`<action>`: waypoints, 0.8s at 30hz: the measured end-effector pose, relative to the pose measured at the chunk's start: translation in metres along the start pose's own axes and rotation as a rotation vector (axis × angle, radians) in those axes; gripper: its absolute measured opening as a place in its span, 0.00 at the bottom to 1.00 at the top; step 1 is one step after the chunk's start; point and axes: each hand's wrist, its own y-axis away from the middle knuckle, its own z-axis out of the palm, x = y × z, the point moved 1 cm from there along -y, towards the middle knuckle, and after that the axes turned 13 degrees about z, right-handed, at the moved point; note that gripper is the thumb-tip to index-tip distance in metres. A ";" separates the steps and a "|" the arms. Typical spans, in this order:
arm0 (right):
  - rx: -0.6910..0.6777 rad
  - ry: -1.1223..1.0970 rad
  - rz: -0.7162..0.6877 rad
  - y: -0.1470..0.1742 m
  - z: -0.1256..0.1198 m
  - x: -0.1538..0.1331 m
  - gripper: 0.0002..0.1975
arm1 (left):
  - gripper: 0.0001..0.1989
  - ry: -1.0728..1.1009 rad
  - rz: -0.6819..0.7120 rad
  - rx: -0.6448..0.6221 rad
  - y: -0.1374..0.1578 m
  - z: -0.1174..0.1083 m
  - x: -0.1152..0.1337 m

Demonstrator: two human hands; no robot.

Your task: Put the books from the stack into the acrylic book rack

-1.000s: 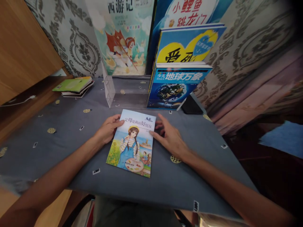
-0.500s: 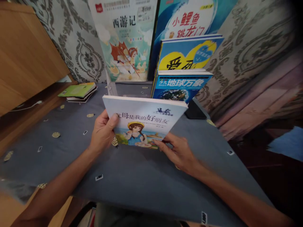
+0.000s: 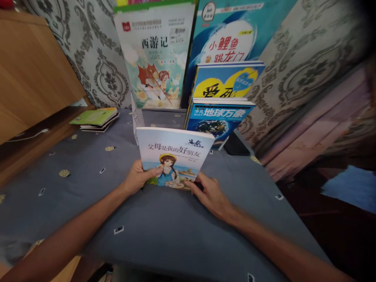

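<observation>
Pinching 父母是我的好朋友 book (image 3: 175, 156) in left hand (image 3: 142, 177), right hand (image 3: 209, 191), both nearly closed; facing clear rack (image 3: 137, 118) holding 西游记 book (image 3: 155, 58) left, 地球万象 book (image 3: 219, 119) right.

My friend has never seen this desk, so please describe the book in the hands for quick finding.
Start from the grey cloth. Nearer than the standing blue book, the left hand and right hand hold a pale-topped book. Unlike its neighbours, its cover shows a drawn figure with yellow hat and braids.
</observation>
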 end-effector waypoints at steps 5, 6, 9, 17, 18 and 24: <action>-0.056 -0.120 0.046 0.003 0.001 -0.003 0.18 | 0.25 -0.006 0.016 0.077 0.003 0.004 -0.002; -0.085 -0.176 0.050 0.004 0.001 -0.004 0.19 | 0.26 0.008 0.004 0.095 0.003 0.005 -0.003; -0.181 -0.374 0.063 0.005 0.002 -0.008 0.21 | 0.30 0.071 -0.052 0.150 0.004 0.008 -0.004; -0.135 -0.399 0.089 0.000 -0.001 -0.004 0.21 | 0.27 0.086 -0.062 0.072 0.006 0.008 -0.005; -0.118 -0.388 0.089 0.000 -0.002 -0.004 0.21 | 0.27 0.091 -0.063 0.056 0.006 0.008 -0.006; -0.036 -0.448 0.171 -0.005 -0.007 -0.004 0.22 | 0.28 0.109 -0.051 -0.042 0.008 0.008 -0.007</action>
